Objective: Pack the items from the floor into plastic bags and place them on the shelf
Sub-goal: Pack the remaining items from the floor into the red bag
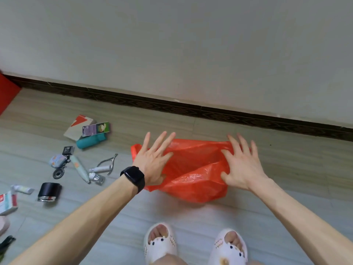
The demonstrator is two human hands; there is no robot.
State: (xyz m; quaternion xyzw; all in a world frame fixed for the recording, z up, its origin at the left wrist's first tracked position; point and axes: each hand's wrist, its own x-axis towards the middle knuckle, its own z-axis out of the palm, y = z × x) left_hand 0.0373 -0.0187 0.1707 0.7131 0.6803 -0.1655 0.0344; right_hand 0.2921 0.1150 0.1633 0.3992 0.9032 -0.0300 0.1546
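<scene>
So the orange plastic bag [194, 175] is lying on the floor tiles right in front of the person's white slippers [160, 243], with both hands on it. The left hand [152, 159] (the one with the black watch [133, 177]) is on the bag's left edge and the right hand [242, 165] is on the right edge. All the fingers are straight and fanned out, nothing clenched. It looks like they're pressing and spreading the mouth open rather than gripping it. I can't tell whether the thumbs are hooked under the film.

As far as I can see, nothing is packed yet. The stuff sits in a scatter off to the left, well apart from the bag: a teal bottle [89, 141], nail nippers [108, 161], a black cylinder [48, 192], a white pen-shaped gadget [80, 169], plus some boxes and tubes.

What I'd worry about:
- **Mouth flopping shut:** The film is thin and the hands are flat. Once one hand leaves to reach left, the mouth probably collapses, and things land on top of the bag instead of in it.
- **Nippers:** Those pointed tips could poke through the plastic, and the hole could split when the bag gets lifted.
- **Weight:** The black cylinder looks like the heavy one, so it could stretch a flimsy bag.

The shelf isn't in view, so I can't say how far the carry is.
</scene>
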